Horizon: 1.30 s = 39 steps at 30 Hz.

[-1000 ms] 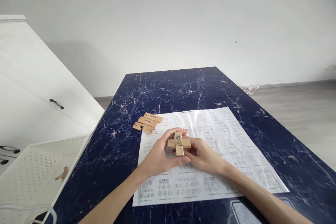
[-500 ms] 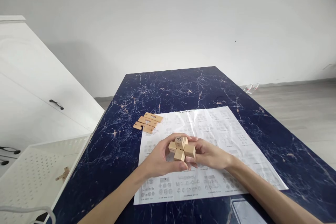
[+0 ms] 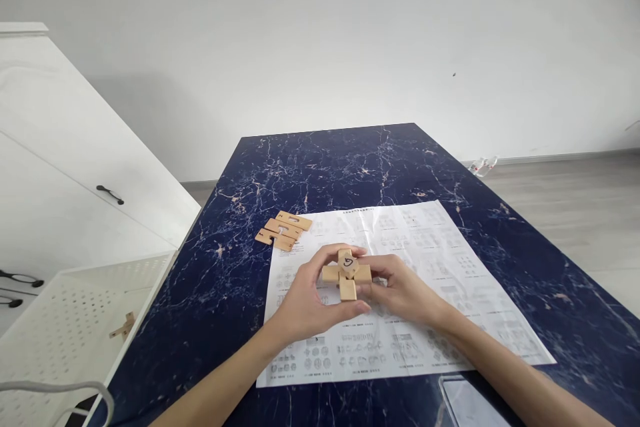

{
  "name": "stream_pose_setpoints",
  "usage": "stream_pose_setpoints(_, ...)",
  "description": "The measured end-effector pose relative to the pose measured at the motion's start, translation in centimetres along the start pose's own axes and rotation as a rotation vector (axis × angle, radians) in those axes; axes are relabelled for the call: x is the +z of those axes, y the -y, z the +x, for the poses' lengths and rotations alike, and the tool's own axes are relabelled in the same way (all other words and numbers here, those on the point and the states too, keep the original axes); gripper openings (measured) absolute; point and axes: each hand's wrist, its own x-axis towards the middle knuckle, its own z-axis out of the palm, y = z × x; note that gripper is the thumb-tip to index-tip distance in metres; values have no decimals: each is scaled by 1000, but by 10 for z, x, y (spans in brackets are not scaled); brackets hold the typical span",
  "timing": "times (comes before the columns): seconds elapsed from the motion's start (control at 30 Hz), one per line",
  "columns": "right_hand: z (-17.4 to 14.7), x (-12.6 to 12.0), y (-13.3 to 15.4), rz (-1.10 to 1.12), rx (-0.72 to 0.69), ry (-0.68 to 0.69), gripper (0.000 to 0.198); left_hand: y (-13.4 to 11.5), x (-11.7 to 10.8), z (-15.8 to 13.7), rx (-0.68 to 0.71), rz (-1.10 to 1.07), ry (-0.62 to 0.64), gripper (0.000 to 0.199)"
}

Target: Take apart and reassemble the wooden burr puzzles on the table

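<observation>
Between my hands is a wooden burr puzzle (image 3: 349, 272), a cross of interlocked light wood blocks with a dark mark on its top block. My left hand (image 3: 313, 293) curls round its left side, thumb along the near edge and fingers behind. From the right, my right hand (image 3: 395, 285) grips the right arm of the cross; some of its fingertips are hidden. Both hands hold it above a white printed sheet (image 3: 415, 240) covered with small diagrams. Beyond my left hand, several flat numbered wooden plates (image 3: 283, 229) lie partly on the sheet's corner.
The table (image 3: 320, 167) is dark blue with a marbled top. A phone (image 3: 473, 403) lies by the near edge. At left, a white perforated bin (image 3: 65, 313) holds a wooden piece (image 3: 123, 325), with a cable (image 3: 55, 385) across it, beside a white cabinet (image 3: 60, 127).
The burr puzzle has turned and tilted, so its marked top block faces me more directly and the cross looks squarer. My right fingers have shifted on its right arm.
</observation>
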Motion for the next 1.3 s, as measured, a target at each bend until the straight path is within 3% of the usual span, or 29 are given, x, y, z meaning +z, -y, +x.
stream_pose_setpoints(0.1, 0, 4, -3, -104, -24, -151, 10, 4, 4, -1, 26, 110, -112, 63)
stream_pose_setpoints(0.23, -1, 8, -4, -157, -63, -218, 11, 7, 7, -2, 51, 176, -184, 65)
stream_pose_setpoints(0.6, 0, 4, -6, -52, -18, -107, 18, 6, 6, -1, 80, 165, -144, 63)
stream_pose_setpoints(1.13, -2, 13, -4, -118, -25, -230, 18, 7, 12, -2, 81, 206, -245, 59)
stream_pose_setpoints(1.3, -2, 13, -3, -139, -18, -244, 23, 5, 9, -3, 86, 222, -218, 62)
